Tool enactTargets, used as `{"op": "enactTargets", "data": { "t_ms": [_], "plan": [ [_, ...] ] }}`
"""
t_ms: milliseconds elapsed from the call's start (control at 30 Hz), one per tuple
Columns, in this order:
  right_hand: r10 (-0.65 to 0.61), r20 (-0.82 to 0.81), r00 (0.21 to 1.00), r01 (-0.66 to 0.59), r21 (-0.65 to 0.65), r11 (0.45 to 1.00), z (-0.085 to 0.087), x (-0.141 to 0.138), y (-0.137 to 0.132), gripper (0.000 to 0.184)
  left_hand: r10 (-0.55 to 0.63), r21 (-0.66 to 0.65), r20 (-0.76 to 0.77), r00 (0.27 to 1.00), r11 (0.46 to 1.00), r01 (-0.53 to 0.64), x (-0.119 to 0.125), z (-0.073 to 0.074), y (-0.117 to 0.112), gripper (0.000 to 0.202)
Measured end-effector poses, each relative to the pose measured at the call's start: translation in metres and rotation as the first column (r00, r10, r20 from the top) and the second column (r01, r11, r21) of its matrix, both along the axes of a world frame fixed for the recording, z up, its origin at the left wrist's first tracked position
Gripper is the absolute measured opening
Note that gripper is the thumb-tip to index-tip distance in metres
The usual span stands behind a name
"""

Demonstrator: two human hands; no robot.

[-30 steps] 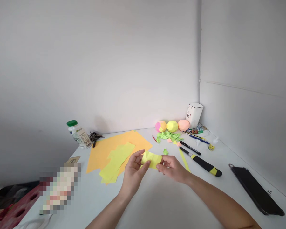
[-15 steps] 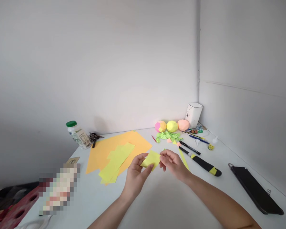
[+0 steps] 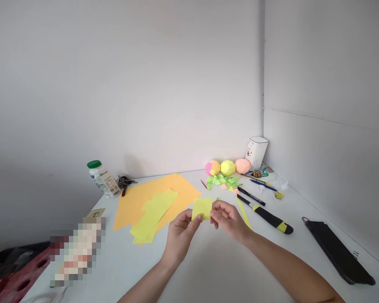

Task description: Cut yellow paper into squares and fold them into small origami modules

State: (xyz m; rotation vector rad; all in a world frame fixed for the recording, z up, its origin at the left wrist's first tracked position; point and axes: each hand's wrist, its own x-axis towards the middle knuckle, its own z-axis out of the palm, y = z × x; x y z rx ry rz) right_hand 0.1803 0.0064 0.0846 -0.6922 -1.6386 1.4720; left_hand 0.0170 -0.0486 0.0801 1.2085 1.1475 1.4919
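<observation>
A small yellow square of paper (image 3: pixel 202 208) is held up above the white table. My left hand (image 3: pixel 180 229) pinches its lower left corner, the thumb lying on the near face. At the lower right edge, my right hand (image 3: pixel 226 219) grips the same square between thumb and fingers. Left of my hands, cut yellow paper sheets (image 3: pixel 154 214) lie on a larger orange sheet (image 3: pixel 186 191). Beyond the hands is a pile of small green folded paper pieces (image 3: pixel 222 181). A thin yellow paper strip (image 3: pixel 244 212) lies beside my right hand.
Three faceted paper balls, one of them yellow (image 3: pixel 228 167), stand by the wall near a white box (image 3: pixel 257 153). To the right lie a utility knife (image 3: pixel 268 216), a black marker (image 3: pixel 252 196) and a black flat case (image 3: pixel 337 250). A green-capped bottle (image 3: pixel 103 179) and keys (image 3: pixel 124 183) stand left.
The yellow square has turned from a tilted, diamond-like position to sit level between my hands. Both hands keep hold of it and have shifted only slightly.
</observation>
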Motion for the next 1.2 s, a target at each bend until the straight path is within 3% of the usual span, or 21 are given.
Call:
{"op": "enactTargets", "data": {
  "t_ms": [300, 567, 733, 900, 1100, 1200],
  "plan": [
    [-0.054, -0.070, 0.996, 0.055, 0.011, 0.998, 0.001, 0.002, 0.001, 0.026, 0.004, 0.034, -0.155, 0.988, 0.999, 0.001, -0.001, -0.001, -0.001, 0.024],
    [-0.097, -0.034, 0.995, 0.097, -0.009, 0.995, 0.005, 0.004, 0.000, 0.033, 0.019, 0.042, -0.173, 0.985, 0.999, -0.012, 0.001, 0.003, -0.004, 0.028],
    [-0.092, -0.031, 0.995, 0.094, 0.043, 0.995, 0.009, 0.002, -0.004, 0.030, -0.044, 0.066, -0.211, 0.977, 0.996, 0.059, 0.001, -0.001, -0.004, 0.020],
    [0.000, -0.058, 0.998, -0.007, -0.115, 0.993, 0.006, -0.004, -0.012, 0.033, -0.111, 0.060, -0.249, 0.962, 0.990, 0.130, 0.003, -0.002, -0.005, 0.020],
    [-0.179, -0.120, 0.977, 0.170, -0.080, 0.982, 0.007, 0.000, -0.003, 0.027, -0.036, 0.059, -0.235, 0.971, 0.997, 0.051, 0.002, 0.004, -0.005, 0.025],
    [-0.205, -0.119, 0.971, 0.199, -0.060, 0.978, 0.007, 0.002, 0.002, 0.026, 0.022, 0.057, -0.205, 0.979, 0.998, -0.011, 0.000, 0.009, -0.005, 0.026]
  ]
}}
